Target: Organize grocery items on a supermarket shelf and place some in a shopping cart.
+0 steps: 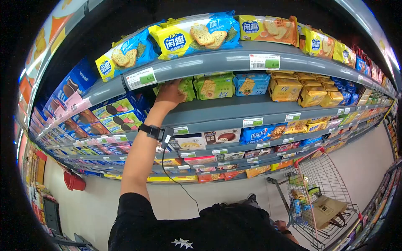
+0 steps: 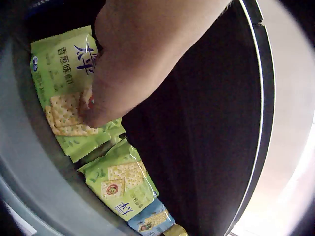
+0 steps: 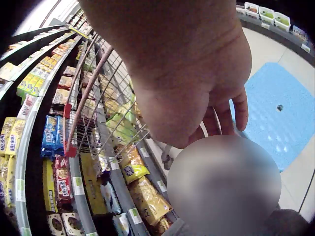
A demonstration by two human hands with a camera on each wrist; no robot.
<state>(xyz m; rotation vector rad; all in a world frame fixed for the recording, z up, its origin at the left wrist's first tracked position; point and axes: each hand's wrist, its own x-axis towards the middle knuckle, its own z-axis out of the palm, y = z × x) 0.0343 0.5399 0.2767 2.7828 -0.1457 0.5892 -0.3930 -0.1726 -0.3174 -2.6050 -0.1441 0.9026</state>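
Note:
My left hand [image 1: 169, 95] reaches into the shelf under the top ledge, over a green cracker packet [image 2: 61, 73]. In the left wrist view the thumb lies on the packet's front, and the other fingers are hidden. Beside it stand a second green cracker packet [image 1: 214, 86] and a blue cracker packet [image 1: 251, 84]. My right hand [image 3: 197, 93] hangs low by my side with loosely bent fingers, holding nothing visible; in the head view it is near the shopping cart [image 1: 299, 166].
Yellow-and-blue biscuit bags [image 1: 194, 35] line the ledge above my left hand. Gold packets [image 1: 286, 89] sit farther right. In the cart lies a brown bag [image 1: 324, 209] among packages. A red basket [image 1: 74, 180] is on the floor at left, and a light blue plastic slab [image 3: 280, 113] appears beyond my right hand.

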